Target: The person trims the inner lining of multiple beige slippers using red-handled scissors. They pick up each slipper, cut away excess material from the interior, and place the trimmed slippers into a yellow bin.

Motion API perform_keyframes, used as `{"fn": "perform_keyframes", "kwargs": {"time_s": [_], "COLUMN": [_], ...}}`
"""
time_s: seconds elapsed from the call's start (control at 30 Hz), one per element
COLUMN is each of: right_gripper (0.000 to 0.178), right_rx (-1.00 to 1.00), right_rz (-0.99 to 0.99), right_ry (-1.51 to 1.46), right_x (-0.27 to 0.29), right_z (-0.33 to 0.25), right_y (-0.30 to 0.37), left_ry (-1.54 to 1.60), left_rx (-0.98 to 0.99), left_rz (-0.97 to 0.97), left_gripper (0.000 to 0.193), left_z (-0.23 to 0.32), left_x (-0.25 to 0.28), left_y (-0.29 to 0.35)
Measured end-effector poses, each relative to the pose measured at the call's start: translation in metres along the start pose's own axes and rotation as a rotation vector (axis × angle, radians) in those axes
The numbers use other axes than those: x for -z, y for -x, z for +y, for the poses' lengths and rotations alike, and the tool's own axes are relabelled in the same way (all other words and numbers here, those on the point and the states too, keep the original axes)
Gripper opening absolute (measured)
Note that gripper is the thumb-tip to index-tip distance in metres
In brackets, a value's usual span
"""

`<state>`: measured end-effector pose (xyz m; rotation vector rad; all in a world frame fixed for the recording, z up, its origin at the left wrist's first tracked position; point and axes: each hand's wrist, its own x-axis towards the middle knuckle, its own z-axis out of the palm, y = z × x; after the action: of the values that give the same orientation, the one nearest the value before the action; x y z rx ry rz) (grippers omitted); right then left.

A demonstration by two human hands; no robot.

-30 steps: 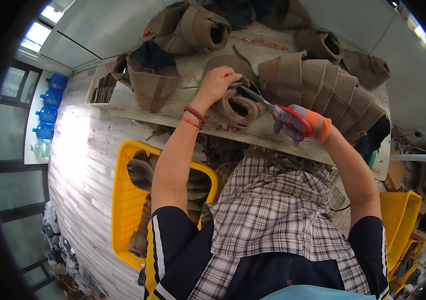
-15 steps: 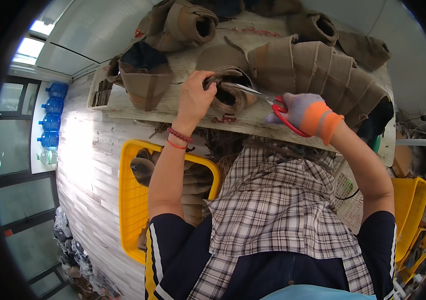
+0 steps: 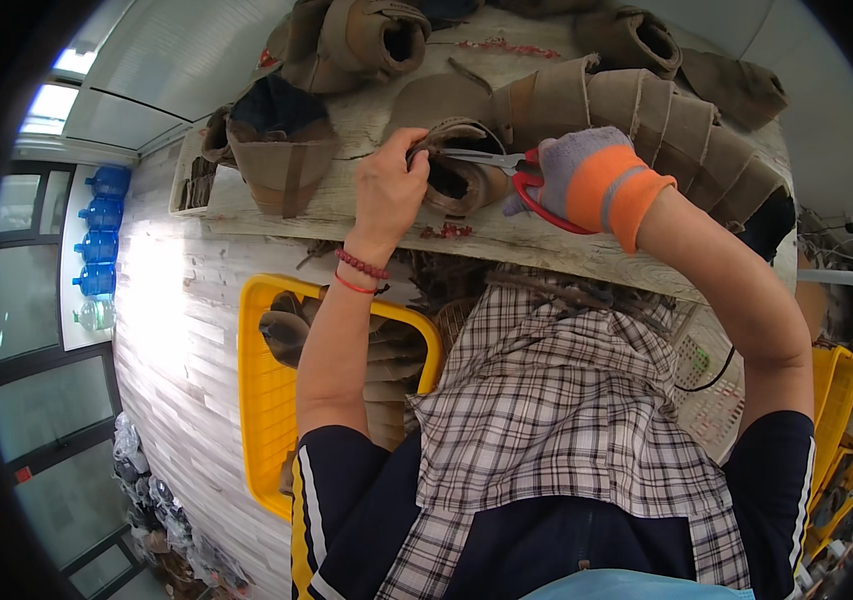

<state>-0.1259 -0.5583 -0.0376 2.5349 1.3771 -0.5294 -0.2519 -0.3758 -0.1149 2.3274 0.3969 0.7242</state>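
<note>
Pinching the near-left rim of the brown tube (image 3: 484,192), the left hand (image 3: 391,190) has thumb and fingers together on its edge. The tube lies on the table (image 3: 341,225), at about 3 o'clock from that hand, its opening facing roughly 6 o'clock; its body runs back toward 12, but I cannot tell where it ends against the brown piece (image 3: 436,100) behind. The gloved right hand (image 3: 591,185) is clamped around the red-handled scissors (image 3: 526,182), whose blades point to 9 o'clock across the top of the opening, tips just beside the left fingertips. Whether the blades are parted is too fine to tell. The left hand is nearer, touching the tube; the right reaches it only through the blades.

Compared with half a second ago, the right hand is closer to the left, and the blades lie flatter, nearer level.
</note>
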Motion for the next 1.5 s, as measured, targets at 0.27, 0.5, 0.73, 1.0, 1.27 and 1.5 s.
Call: {"fn": "perform_keyframes", "kwargs": {"time_s": [0.27,0.5,0.73,1.0,1.27,1.5], "right_gripper": [0.066,0.058,0.061,0.059,0.078,0.036], "right_rx": [-0.014,-0.064,-0.021,-0.019,-0.090,-0.009], "right_rz": [-0.130,-0.101,-0.027,0.066,0.212,0.546], "right_ry": [0.004,-0.012,0.007,0.044,-0.374,-1.406], "right_x": [0.017,0.007,0.008,-0.009,-0.029,-0.096], "right_z": [-0.006,-0.002,-0.006,0.002,0.040,0.050], "right_y": [0.006,0.006,0.003,-0.006,0.053,0.113], "left_ry": [-0.010,-0.023,-0.046,-0.052,-0.220,1.310], "left_rx": [-0.015,-0.040,-0.062,0.018,-0.018,0.611], "left_rz": [0.011,0.033,0.032,-0.037,-0.059,0.033], "left_gripper": [0.020,0.018,0.019,0.025,0.040,0.025], "left_z": [0.000,0.001,0.001,0.002,0.003,0.005], "left_x": [-0.001,-0.003,-0.003,0.000,0.021,0.132], "left_y": [0.000,0.000,0.000,0.003,0.007,0.052]}}
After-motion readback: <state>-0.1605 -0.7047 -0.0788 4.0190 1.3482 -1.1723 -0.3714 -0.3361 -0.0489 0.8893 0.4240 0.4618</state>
